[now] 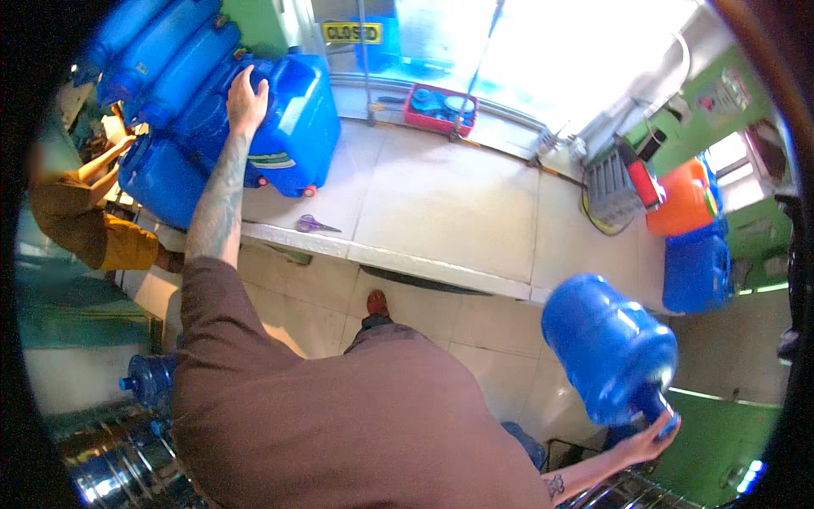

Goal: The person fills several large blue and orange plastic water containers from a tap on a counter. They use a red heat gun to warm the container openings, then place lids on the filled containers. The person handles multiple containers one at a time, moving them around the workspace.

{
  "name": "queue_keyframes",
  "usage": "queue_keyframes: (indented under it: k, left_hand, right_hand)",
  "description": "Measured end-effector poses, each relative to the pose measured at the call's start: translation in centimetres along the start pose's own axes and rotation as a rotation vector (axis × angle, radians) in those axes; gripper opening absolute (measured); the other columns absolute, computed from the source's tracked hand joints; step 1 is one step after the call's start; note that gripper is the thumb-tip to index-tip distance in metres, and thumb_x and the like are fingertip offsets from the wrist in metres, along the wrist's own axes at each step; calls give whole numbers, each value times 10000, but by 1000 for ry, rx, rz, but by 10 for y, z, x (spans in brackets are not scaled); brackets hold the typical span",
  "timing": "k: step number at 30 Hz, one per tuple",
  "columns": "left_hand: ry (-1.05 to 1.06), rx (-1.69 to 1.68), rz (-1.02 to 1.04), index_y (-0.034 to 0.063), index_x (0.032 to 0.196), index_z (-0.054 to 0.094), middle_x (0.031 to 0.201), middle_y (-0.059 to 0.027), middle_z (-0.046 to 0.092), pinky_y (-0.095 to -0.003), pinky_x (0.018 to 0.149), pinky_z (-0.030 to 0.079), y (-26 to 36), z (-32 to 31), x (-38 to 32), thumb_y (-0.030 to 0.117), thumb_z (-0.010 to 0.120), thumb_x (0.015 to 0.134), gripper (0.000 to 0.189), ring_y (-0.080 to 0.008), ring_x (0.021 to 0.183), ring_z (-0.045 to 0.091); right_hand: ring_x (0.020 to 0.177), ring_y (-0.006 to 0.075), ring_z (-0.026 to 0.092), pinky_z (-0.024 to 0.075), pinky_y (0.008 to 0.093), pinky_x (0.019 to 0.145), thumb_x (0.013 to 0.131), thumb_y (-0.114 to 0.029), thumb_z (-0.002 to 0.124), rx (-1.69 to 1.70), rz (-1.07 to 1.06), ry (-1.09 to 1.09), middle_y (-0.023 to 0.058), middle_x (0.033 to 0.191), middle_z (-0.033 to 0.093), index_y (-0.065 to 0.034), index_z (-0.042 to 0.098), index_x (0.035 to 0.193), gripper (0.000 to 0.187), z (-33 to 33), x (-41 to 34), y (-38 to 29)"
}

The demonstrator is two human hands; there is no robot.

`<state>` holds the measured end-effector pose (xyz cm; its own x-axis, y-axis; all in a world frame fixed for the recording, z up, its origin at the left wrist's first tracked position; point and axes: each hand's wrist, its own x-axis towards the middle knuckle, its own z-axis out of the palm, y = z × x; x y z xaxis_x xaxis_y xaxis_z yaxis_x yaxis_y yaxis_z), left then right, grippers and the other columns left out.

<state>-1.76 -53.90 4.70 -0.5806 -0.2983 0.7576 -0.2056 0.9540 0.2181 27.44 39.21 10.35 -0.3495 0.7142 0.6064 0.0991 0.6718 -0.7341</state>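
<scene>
Low at the right, my right hand (648, 439) grips the neck of a big blue water bottle (604, 343), whose base points up and left, past the counter's front edge. My left hand (247, 102), its thumb and fingers apart, is over the tops of blue water containers at the upper left. Just right of it stands a square blue water jug (302, 127) with a label and red-tipped feet or caps at its bottom. Whether the left fingers touch a container, I cannot tell. Purple-handled scissors (316, 224) lie near the edge of the tiled counter (445, 203).
A red basket (439, 121) of blue caps stands by the window. Stacked blue bottles (172, 57) fill the upper left; a co-worker (82, 210) is beyond. At right are a grey appliance (617, 184), an orange container (683, 197) and a blue jug (696, 273). More bottles (149, 380) stand lower left.
</scene>
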Motion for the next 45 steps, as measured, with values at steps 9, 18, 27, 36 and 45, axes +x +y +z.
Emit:
queue_keyframes:
  k: [9, 18, 27, 36, 45]
  left_hand:
    - [-720, 381, -540, 76, 1454, 464, 1513, -183, 465, -569, 1133, 340, -195, 65, 76, 507, 596, 919, 699, -376, 1405, 429]
    - [-947, 251, -439, 44, 1450, 488, 1509, -207, 462, -465, 1168, 335, -237, 100, 95, 536, 603, 877, 764, -362, 1399, 444]
    - [-970, 308, -32, 23, 1164, 659, 1216, -233, 667, -497, 993, 485, -50, 71, 64, 510, 571, 847, 588, -400, 1163, 625]
    - [-1092, 0, 156, 54, 1171, 652, 1145, -225, 685, -478, 943, 493, 214, 99, 5, 500, 581, 885, 534, -365, 1097, 650]
    - [-929, 41, -56, 120, 1414, 510, 1356, -205, 600, -512, 1046, 452, 373, 131, -17, 554, 623, 883, 695, -395, 1256, 570]
  right_hand:
    - [1078, 169, 594, 512, 305, 931, 881, -117, 787, 421, -255, -653, 88, 1216, 618, -31, 573, 1323, 498, 308, -124, -211]
    - [986, 197, 661, 564, 367, 816, 798, -222, 869, 587, -260, -1049, 136, 1104, 658, -65, 548, 1347, 655, 413, -252, -338]
    - [992, 219, 668, 565, 383, 805, 810, -221, 856, 652, -195, -996, 141, 1116, 667, -80, 554, 1351, 635, 418, -234, -312]
    - [1022, 200, 646, 531, 328, 862, 863, -206, 816, 663, -218, -747, 137, 1155, 655, -51, 552, 1326, 555, 405, -80, -167]
    - [1102, 338, 625, 512, 438, 908, 919, -361, 731, 311, -519, -707, 190, 1208, 605, -75, 523, 1362, 567, 373, 28, -73]
